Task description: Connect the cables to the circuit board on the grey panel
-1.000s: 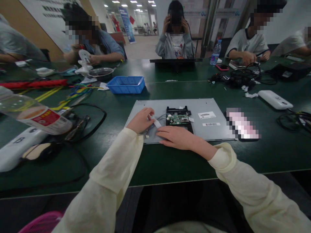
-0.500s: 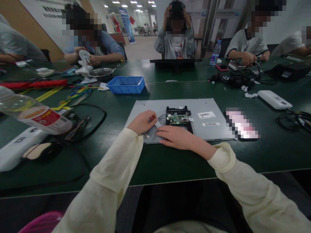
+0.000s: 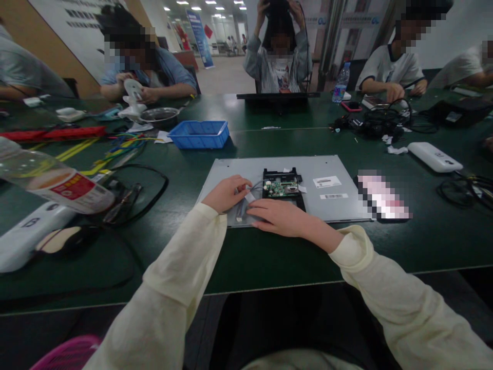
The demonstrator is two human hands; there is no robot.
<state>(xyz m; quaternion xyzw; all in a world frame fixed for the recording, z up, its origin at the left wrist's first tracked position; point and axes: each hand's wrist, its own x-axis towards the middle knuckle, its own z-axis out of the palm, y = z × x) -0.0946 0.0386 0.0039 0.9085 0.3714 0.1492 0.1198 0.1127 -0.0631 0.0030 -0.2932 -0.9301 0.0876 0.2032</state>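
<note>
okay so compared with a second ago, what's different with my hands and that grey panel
Very little. The left hand has shifted slightly right, its fingertips now closer over the white tab and thin wires beside the circuit board. A small connector end now shows at the panel's near edge, between the hands. The right hand stays pressed flat on the grey panel, which has not moved. Nothing was visibly grabbed or released.

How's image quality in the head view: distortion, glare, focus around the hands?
Head view: wide-angle bending, the green table edge curves toward the corners; dim overall, ceiling lights glare at top. Left hand and right hand on the grey panel look fairly sharp, the circuit board readable; the plastic bottle near the left edge looks smeared and stretched.
</note>
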